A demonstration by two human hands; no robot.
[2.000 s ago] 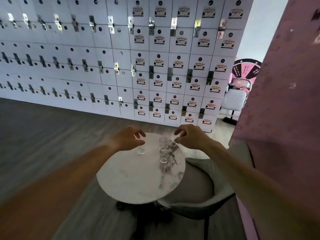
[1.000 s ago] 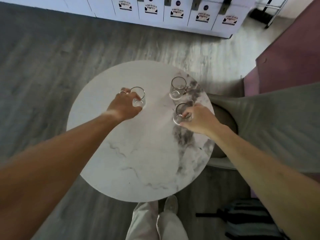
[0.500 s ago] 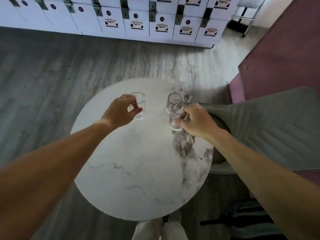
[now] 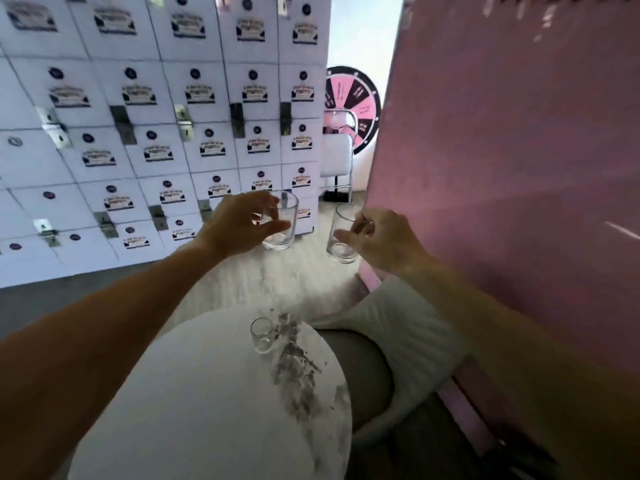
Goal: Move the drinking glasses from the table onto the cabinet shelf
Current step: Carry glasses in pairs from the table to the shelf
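Two clear drinking glasses were held up in the air at the middle of the frame, well above the round table (image 4: pixel 194 403). The left hand (image 4: pixel 239 225) gripped the left glass (image 4: pixel 282 223) from the side, thumb in front and fingers curled round the back, so the glass stood upright against the locker wall behind. The right hand (image 4: pixel 381 239) pinched the right glass (image 4: pixel 341 233) near its rim between thumb and bent fingers; this glass was upright too, just beside the pink panel (image 4: pixel 512 150) that filled the right of the frame. The two held glasses were near each other but apart.

A third glass (image 4: pixel 264 336) stood alone on the tabletop, near its far edge, just left of a dark grey vein in the white marble. The tabletop occupied the lower centre. To its right, a pale upholstered chair (image 4: pixel 408 327) curved round a grey seat and sat against the foot of the pink panel.

White lockers (image 4: pixel 156 109) with dark knobs, small labels and metal latches covered the upper left. Between them and the pink panel, at the upper centre, stood a pink and black prize wheel (image 4: pixel 353 105) and a white chair on a metal frame (image 4: pixel 337 157). Pale wood-look flooring (image 4: pixel 277 275) showed beyond the table.
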